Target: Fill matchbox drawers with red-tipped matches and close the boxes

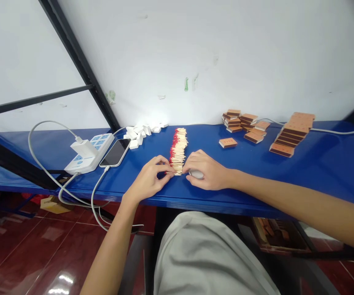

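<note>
A long row of red-headed matches point(179, 147) lies on the blue table, heads to the left. At its near end, my left hand point(152, 177) pinches a few matches between thumb and fingertips, red heads showing inside the curl. Across from it, my right hand point(209, 170) is curled around a small white matchbox tray point(196, 174), mostly hidden by the palm. Its fingertips come close to the bare ends of the matches. More white matchbox trays point(140, 133) lie in a loose pile behind my left hand.
Brown matchbox sleeves point(241, 121) are heaped at the back, one sleeve point(227, 142) apart, with a neat stack point(293, 133) at right. On the left are a phone point(115, 153) on a cable and a power strip point(91, 153) with a charger point(84, 148). The table's front edge point(177, 200) is near my lap.
</note>
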`<state>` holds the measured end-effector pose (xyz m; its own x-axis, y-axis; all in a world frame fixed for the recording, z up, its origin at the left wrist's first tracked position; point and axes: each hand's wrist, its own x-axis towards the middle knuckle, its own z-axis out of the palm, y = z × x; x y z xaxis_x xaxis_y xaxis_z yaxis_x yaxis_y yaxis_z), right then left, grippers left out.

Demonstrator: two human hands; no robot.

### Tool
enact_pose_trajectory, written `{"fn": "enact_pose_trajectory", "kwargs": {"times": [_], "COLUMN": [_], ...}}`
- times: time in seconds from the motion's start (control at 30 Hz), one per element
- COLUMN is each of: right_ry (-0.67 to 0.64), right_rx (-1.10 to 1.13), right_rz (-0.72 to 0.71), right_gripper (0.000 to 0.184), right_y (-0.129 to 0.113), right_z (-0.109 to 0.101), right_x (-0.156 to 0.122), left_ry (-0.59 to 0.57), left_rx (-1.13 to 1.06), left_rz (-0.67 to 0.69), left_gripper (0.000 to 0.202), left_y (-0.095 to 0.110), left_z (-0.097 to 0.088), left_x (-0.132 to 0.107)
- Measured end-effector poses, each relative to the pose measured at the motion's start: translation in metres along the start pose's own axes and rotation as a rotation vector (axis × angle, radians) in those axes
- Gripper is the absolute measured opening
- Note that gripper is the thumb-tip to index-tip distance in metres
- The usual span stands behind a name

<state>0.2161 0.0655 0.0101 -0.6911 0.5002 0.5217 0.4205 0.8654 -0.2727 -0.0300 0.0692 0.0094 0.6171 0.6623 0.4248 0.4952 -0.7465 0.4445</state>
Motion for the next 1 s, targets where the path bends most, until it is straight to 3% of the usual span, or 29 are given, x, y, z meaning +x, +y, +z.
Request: {"fn": "enact_pose_trajectory", "kwargs": {"times": [0.43,0.8,1.0], "right_ry": [-0.024,-0.059,-0.106], "right_rx": [0.067,0.021,-0.004], "right_rz": [-0.040,0.014,0.005], "right_gripper": [0.015,0.018,0.028], "right_y": [-0.0003,-0.0009,0.0002], "right_z": [-0.0009,-0.0014,-0.0008], "right_x": [-0.0005,-0.0006,-0.0007], "left_ry": [0.005,-0.016,0.038], "left_rx": [0.007,-0.021,0.037], "left_rz": [-0.001,-0.017,-0.068], "left_gripper": [0.017,0.012,0.014], "left_y": [0.0004,0.0046,0.0024], "left_z": [-0.0002,-0.0018,0.0004], "left_x": [0.0001,-0.0006,0.0003]}}
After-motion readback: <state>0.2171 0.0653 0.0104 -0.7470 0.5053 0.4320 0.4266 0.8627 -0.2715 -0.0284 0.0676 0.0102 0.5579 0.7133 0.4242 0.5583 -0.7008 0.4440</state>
